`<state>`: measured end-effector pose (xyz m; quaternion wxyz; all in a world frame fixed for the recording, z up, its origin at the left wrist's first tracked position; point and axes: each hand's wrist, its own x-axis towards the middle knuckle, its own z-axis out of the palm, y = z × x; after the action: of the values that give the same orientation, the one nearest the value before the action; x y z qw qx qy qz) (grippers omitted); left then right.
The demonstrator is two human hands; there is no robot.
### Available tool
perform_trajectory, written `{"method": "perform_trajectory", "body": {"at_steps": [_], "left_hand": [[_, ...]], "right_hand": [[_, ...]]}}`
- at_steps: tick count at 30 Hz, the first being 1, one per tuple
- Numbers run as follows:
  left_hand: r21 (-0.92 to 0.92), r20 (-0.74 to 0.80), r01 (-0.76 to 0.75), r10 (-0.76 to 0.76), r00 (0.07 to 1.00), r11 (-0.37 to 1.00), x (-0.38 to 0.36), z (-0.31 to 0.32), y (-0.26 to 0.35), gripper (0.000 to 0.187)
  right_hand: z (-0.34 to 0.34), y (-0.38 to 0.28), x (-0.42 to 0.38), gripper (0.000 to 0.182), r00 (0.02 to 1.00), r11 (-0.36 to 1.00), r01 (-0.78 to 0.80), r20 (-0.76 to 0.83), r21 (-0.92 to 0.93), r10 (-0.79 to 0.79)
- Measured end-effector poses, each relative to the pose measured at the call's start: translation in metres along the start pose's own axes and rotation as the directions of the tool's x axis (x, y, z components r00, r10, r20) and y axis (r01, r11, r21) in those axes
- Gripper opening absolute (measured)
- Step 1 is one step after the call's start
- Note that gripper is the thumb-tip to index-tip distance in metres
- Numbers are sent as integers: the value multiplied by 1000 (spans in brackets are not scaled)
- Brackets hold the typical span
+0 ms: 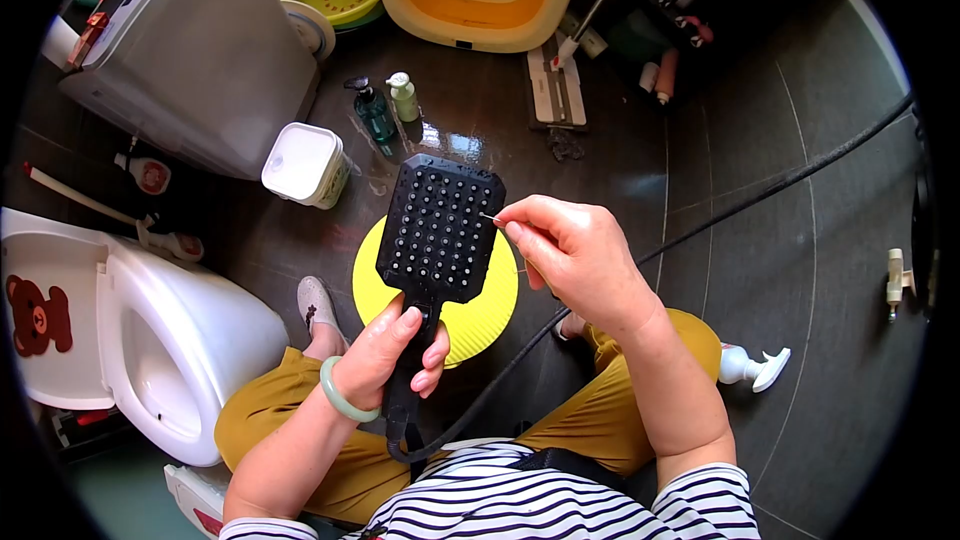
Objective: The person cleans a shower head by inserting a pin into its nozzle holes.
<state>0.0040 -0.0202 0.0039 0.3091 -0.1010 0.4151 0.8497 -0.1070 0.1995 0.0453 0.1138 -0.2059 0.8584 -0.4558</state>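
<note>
My left hand (390, 350), with a pale green bangle at its wrist, is wrapped round the handle of a black handheld shower head (440, 230). Its squarish face of grey nozzles is turned up toward me. At the right edge of that face, my right hand (565, 250) pinches a thin, needle-like pin (487, 217), its tip by the nozzles. A black hose (700, 223) runs from the handle's lower end, under my right arm and up to the right. Beneath the shower head is a round yellow ribbed surface (490, 325).
To the left stand a white toilet (190, 340), a grey washing machine (200, 60) and a white tub (302, 162). Two pump bottles (375, 112) are on the wet dark floor. A folding basin (480, 0) and a mop (556, 80) are ahead; a spray bottle (745, 367) lies right.
</note>
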Motion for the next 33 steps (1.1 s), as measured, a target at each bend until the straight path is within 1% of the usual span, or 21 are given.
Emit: {"method": "perform_trajectory", "body": {"at_steps": [6, 8, 10, 13, 15, 16, 17, 18, 20, 22, 23, 24, 25, 26, 28, 29, 31, 32, 33], "left_hand": [[-9, 6, -2, 2, 1000, 1000, 0, 0, 0, 41], [-1, 9, -1, 1, 1000, 1000, 0, -1, -1, 41], [7, 11, 1, -1, 1000, 1000, 0, -1, -1, 42], [46, -34, -23, 25, 999, 999, 1, 3, -3, 42], [185, -91, -59, 77, 993, 981, 3, 0, -9, 38], [185, -91, -58, 76, 993, 981, 5, -1, -12, 38], [254, -93, -78, 105, 990, 964, 6, -3, -14, 35], [322, -92, -97, 133, 987, 942, 6, -5, -17, 31], [333, -104, -113, 156, 982, 936, 6, -3, -22, 34], [455, -122, -151, 230, 966, 878, 5, 1, -23, 35], [454, -121, -148, 226, 967, 879, 5, 2, -23, 35], [490, -134, -167, 264, 955, 856, 5, 3, -24, 36], [525, -147, -187, 305, 941, 830, 5, 3, -24, 36], [525, -148, -190, 309, 940, 830, 6, 2, -24, 36], [517, -148, -254, 378, 914, 817, 8, -3, -26, 32], [518, -151, -253, 379, 913, 817, 9, -4, -27, 32], [426, -191, -135, 235, 953, 895, 9, -5, -30, 30], [426, -192, -129, 229, 954, 896, 8, -2, -26, 30], [334, -182, -37, 103, 978, 942, 7, 2, -20, 30]], "right_hand": [[0, 1, 0, 16, 1000, 1000, -2, -2, -16, 2], [2, 5, 0, 16, 996, 996, 75, -47, -54, -78], [2, 5, 0, 16, 997, 996, 64, -44, -63, -67], [3, 2, 0, 16, 997, 994, 51, -50, -99, -56], [4, 3, -1, 15, 997, 991, 48, -58, -125, -56], [6, 6, -1, 13, 986, 972, 120, -88, -202, -140], [8, 8, -1, 11, 968, 942, 188, -111, -279, -226], [10, 8, -1, 11, 968, 942, 188, -111, -279, -226], [15, 8, -3, 8, 970, 866, 162, -86, -473, -228], [16, 10, -1, 7, 972, 863, 161, -77, -479, -224], [13, 11, 2, 7, 969, 876, 165, -92, -453, -230], [10, 12, 4, 8, 965, 888, 172, -107, -427, -238], [7, 12, 5, 8, 981, 942, 131, -94, -310, -167], [10, 13, 5, 8, 981, 941, 135, -93, -312, -171], [22, 16, 3, 12, 971, 919, 164, -103, -358, -214], [29, 12, 1, 13, 969, 892, 169, -93, -419, -227], [31, 8, -1, 11, 981, 838, 144, -39, -526, -192], [28, 9, -1, 9, 984, 803, 143, -3, -579, -178], [22, 14, 2, 9, 980, 807, 161, -7, -568, -201]]}}
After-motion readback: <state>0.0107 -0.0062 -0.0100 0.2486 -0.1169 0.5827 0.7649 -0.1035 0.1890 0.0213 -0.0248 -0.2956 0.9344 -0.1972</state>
